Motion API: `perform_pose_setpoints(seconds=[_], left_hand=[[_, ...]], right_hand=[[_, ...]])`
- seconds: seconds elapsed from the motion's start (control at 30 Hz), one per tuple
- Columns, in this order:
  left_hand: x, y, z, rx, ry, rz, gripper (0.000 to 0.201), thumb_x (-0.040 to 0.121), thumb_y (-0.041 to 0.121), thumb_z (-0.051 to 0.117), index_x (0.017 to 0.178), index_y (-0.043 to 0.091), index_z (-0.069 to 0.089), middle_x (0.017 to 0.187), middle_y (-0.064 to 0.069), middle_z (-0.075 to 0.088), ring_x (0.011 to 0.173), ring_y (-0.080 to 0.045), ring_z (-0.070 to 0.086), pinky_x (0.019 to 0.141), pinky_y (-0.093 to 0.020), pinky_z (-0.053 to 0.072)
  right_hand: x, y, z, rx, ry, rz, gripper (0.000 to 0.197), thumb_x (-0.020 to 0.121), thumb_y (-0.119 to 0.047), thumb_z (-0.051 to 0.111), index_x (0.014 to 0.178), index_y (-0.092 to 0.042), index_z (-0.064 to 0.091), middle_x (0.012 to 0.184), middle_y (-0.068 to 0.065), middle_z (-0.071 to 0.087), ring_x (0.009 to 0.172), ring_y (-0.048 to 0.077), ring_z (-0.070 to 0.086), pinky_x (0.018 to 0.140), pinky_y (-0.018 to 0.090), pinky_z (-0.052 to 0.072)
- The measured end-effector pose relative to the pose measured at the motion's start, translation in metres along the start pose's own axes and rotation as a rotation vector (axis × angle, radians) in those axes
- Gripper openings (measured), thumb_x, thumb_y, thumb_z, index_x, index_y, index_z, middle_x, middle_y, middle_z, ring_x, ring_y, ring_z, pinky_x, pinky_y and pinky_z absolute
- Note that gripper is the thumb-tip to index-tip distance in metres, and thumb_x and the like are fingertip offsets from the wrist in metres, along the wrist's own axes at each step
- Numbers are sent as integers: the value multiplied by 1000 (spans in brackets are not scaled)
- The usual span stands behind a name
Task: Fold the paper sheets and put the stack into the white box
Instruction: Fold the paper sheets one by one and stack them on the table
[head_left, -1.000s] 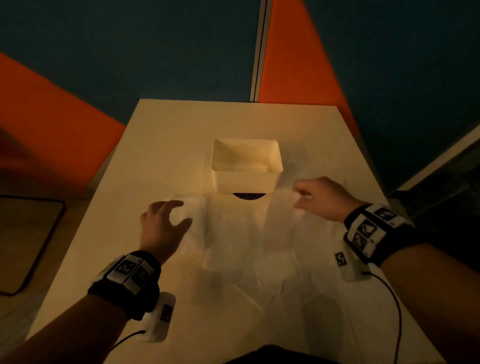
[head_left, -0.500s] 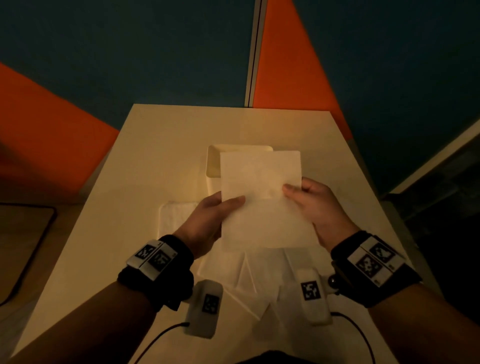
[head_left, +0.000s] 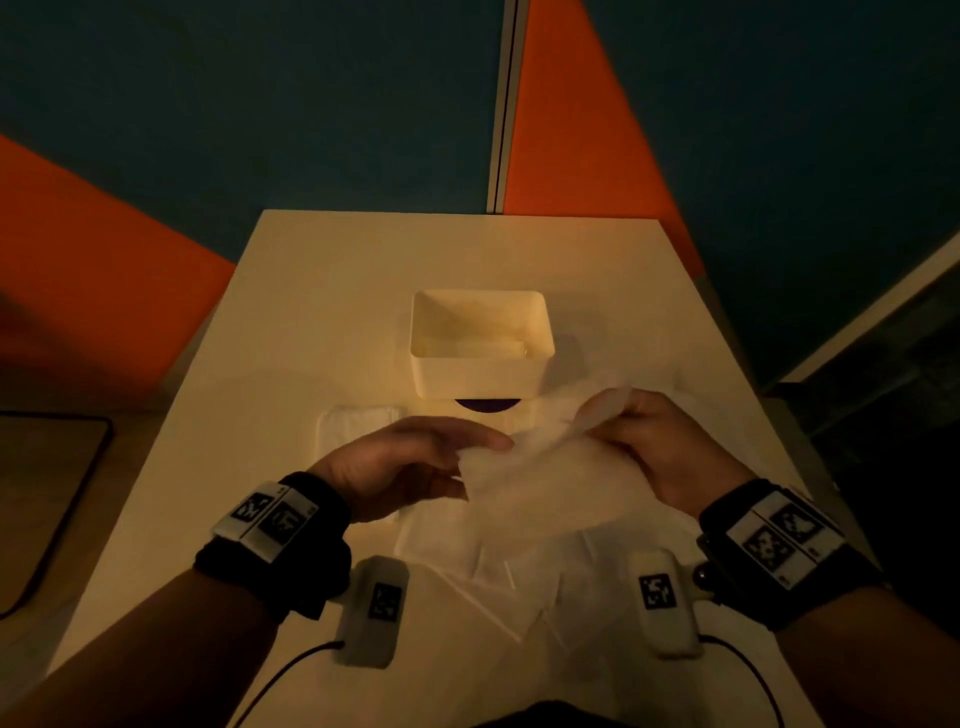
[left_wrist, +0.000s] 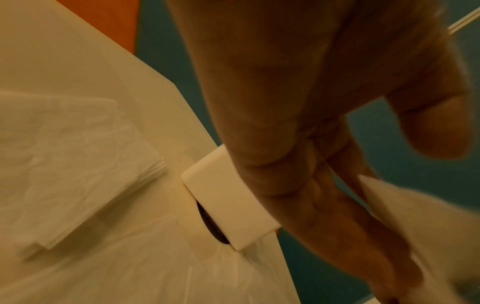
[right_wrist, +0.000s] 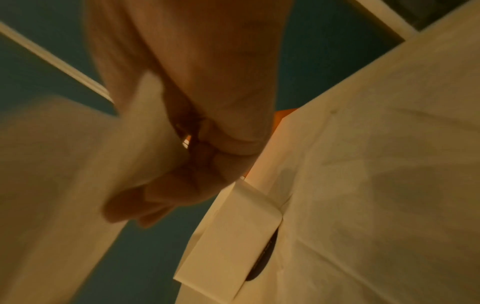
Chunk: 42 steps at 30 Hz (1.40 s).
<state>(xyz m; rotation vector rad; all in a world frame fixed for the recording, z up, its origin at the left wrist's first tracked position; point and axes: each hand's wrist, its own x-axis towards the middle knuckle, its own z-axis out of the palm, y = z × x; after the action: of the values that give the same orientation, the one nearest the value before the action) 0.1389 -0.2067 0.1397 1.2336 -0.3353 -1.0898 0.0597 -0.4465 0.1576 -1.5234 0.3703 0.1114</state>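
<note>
Head view is showing two forearms reaching over a pale table (head_left: 291, 322), each wearing a dark wristband with black-and-white markers and a small white camera unit hanging below the wrist. Nearest the body, loose paper sheets (head_left: 467, 566) are lying flat and overlapping on the table between the two wrists.

Just above them, a limp sheet (head_left: 545, 478) is being held off the table by both hands. The left hand (head_left: 400, 462) is pinching its left edge, the thumb running along the top and the fingers curling underneath; in the left wrist view the fingers (left_wrist: 337, 205) are stretching down toward the blurred white sheet (left_wrist: 420, 236) at the lower right. The right hand (head_left: 660, 441) is gripping the sheet's upper right corner, which is sticking up past the knuckles; the right wrist view is showing its fingers (right_wrist: 182, 189) curling tightly around the paper (right_wrist: 64, 164), which is draping down to the left.

Beyond the left hand, a folded stack (head_left: 356, 421) is resting flat on the table, its layered edges showing plainly in the left wrist view (left_wrist: 78, 164). Farther out, near the middle of the table, the white box (head_left: 480, 374) is standing upright and open-topped, with something pale lying on its floor that is too dim to identify. A dark round object (head_left: 488, 404) is peeking out from under the box's near wall.

Behind the table, teal and orange wall panels are filling the background.
</note>
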Motion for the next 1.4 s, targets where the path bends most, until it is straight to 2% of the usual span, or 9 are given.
perform_pose_setpoints(seconds=[0.1, 0.27, 0.33, 0.43, 0.57, 0.67, 0.8, 1.1, 1.4], left_hand=[[-1, 3, 4, 24, -63, -65, 42, 71, 27, 59, 109, 15, 70, 125, -11, 61, 117, -30, 56, 105, -41, 42], [8, 7, 19, 206, 23, -10, 28, 87, -2, 55, 100, 15, 72, 98, -1, 72, 89, -16, 66, 83, -24, 52], [11, 4, 16, 190, 128, 25, 31, 83, -7, 58, 92, 16, 76, 107, -4, 71, 98, -19, 66, 87, -31, 54], [8, 0, 3, 93, 379, 80, 26, 82, -7, 60, 94, 11, 73, 107, 0, 71, 96, -15, 66, 79, -26, 56], [-2, -11, -25, 4, 677, 101, 22, 86, -6, 55, 97, 8, 68, 99, -5, 67, 85, -22, 62, 79, -37, 55], [-7, -28, -46, 43, 830, 66, 24, 85, -8, 56, 97, 10, 67, 102, -14, 64, 88, -31, 59, 87, -44, 51], [-9, -55, -70, 291, 981, -32, 31, 82, -4, 61, 102, 19, 68, 104, -14, 64, 84, -29, 60, 86, -40, 51], [-17, -80, -86, 674, 1033, -112, 37, 81, 5, 63, 115, 18, 67, 110, -11, 65, 96, -28, 58, 86, -35, 48], [-12, -81, -97, 725, 1078, -81, 38, 79, 5, 65, 115, 18, 67, 109, -13, 68, 94, -27, 63, 83, -31, 47]], right_hand=[[2, -9, 4, -154, -103, 15, 34, 85, 10, 49, 61, -9, 64, 70, -4, 66, 64, 9, 63, 55, 20, 51], [11, -20, 21, -301, -221, -29, 25, 83, 7, 56, 70, -10, 67, 73, -3, 67, 67, 6, 61, 62, 16, 50], [16, -21, 22, -248, -205, -29, 21, 85, 4, 57, 84, -14, 68, 79, -2, 69, 69, 6, 62, 61, 17, 50], [32, -11, 8, -236, -43, 20, 23, 89, -3, 57, 103, -22, 63, 93, 6, 67, 79, 15, 61, 63, 24, 47], [57, 16, -21, -596, 201, 58, 26, 82, -2, 64, 105, -14, 60, 95, 7, 62, 87, 19, 57, 63, 24, 42], [65, 35, -28, -871, 110, 126, 38, 76, -6, 72, 111, -13, 60, 104, 4, 58, 97, 20, 57, 74, 26, 47], [62, 49, -20, -1313, -61, 177, 67, 70, -26, 77, 130, -26, 47, 133, -3, 47, 120, 21, 47, 99, 37, 42], [65, 56, -3, -1642, -166, 101, 93, 68, -42, 77, 144, -30, 25, 144, -4, 29, 131, 23, 31, 103, 42, 30], [67, 54, 6, -1699, -205, 39, 79, 69, -40, 76, 135, -30, 35, 134, -1, 37, 125, 23, 35, 102, 42, 29]])
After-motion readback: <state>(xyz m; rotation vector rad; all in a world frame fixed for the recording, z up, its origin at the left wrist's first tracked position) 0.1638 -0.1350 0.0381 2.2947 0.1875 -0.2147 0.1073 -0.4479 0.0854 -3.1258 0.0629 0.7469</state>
